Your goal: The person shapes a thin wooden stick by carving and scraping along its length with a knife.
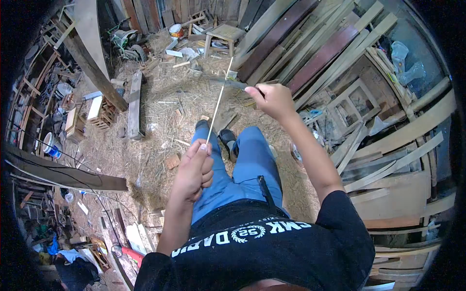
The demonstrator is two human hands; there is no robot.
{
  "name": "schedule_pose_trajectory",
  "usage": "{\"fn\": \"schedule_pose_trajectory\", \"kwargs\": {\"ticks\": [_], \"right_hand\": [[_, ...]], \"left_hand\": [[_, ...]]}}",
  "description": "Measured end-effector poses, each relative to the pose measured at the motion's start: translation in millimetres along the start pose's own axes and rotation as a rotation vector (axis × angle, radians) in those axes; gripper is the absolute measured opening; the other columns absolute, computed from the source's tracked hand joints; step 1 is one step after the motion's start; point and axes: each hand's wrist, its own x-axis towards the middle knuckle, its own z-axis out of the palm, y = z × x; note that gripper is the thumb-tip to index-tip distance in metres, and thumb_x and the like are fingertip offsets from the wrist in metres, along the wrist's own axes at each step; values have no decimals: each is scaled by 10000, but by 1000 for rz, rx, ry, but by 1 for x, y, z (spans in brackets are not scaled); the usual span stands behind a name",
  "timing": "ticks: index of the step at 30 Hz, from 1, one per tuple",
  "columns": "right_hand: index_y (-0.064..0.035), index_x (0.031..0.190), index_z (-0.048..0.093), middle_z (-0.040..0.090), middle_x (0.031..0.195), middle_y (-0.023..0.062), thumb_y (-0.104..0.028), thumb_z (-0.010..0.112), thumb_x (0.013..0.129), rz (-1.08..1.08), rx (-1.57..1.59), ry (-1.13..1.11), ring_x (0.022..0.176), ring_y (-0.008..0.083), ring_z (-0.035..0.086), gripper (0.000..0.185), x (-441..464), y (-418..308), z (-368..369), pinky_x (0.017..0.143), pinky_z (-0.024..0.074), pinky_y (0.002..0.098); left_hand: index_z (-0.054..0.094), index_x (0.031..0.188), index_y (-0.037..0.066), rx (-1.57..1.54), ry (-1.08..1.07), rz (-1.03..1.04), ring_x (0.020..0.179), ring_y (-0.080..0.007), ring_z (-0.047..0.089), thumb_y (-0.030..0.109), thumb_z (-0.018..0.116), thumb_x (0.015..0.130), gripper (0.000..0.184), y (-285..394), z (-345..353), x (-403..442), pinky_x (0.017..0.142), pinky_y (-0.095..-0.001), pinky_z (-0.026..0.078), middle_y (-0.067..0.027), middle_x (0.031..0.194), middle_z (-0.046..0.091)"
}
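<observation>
My left hand [196, 167] is closed in a fist round the lower end of a thin pale wooden stick [217, 109], which slants up and away from me. My right hand [274, 101] grips a knife, its handle mostly hidden in my fingers and its thumb stretched along the top. The knife blade [236, 84] points left and crosses the stick near its upper part. Motion blurs the blade's tip, so I cannot tell whether the edge touches the stick. Both hands are in front of my legs [255, 153], above the floor.
Shavings cover the floor [160, 106]. Long planks [291, 43] lean at the upper right, with curved boards [388, 169] below. A wooden post [90, 68], a thick beam [73, 174] and a narrow bench [137, 104] stand left. A small stool [225, 34] is ahead.
</observation>
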Motion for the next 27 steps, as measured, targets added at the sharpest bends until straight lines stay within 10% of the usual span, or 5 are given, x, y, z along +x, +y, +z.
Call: {"fn": "schedule_pose_trajectory", "kwargs": {"ticks": [6,11,14,17,27], "right_hand": [[-91,647,621,582,588,141,-529,597,968,-316,97,-4,531,344,608,543,-29,-43,9,513,474,438],[-19,902,737,720,874,228,-711,375,978,612,119,-232,921,422,693,784,20,79,17,791,504,470],[-75,631,542,473,547,5,-684,437,998,668,481,115,521,154,442,718,-11,100,55,530,358,334],[-145,679,515,392,569,-82,-661,449,1010,831,809,-91,515,45,368,616,-36,43,55,462,260,227],[-99,662,616,595,582,150,-594,624,917,-33,236,-168,571,382,627,557,-44,-73,2,499,458,473]], "left_hand": [[476,995,145,52,-38,21,386,-31,186,307,429,1104,201,0,-1,-3,354,-236,147,90,550,247],[485,984,144,73,-58,0,394,-22,207,301,442,1102,201,2,-20,-12,358,-230,157,96,556,257],[491,983,142,157,123,76,404,-19,213,303,446,1102,205,1,-37,0,366,-225,168,99,557,259],[502,985,128,206,137,85,415,-13,232,291,442,1105,211,1,-39,11,373,-217,188,102,563,284],[575,1020,66,317,32,272,452,-2,271,262,468,1099,237,-1,-7,30,413,-215,204,105,578,346]]}}
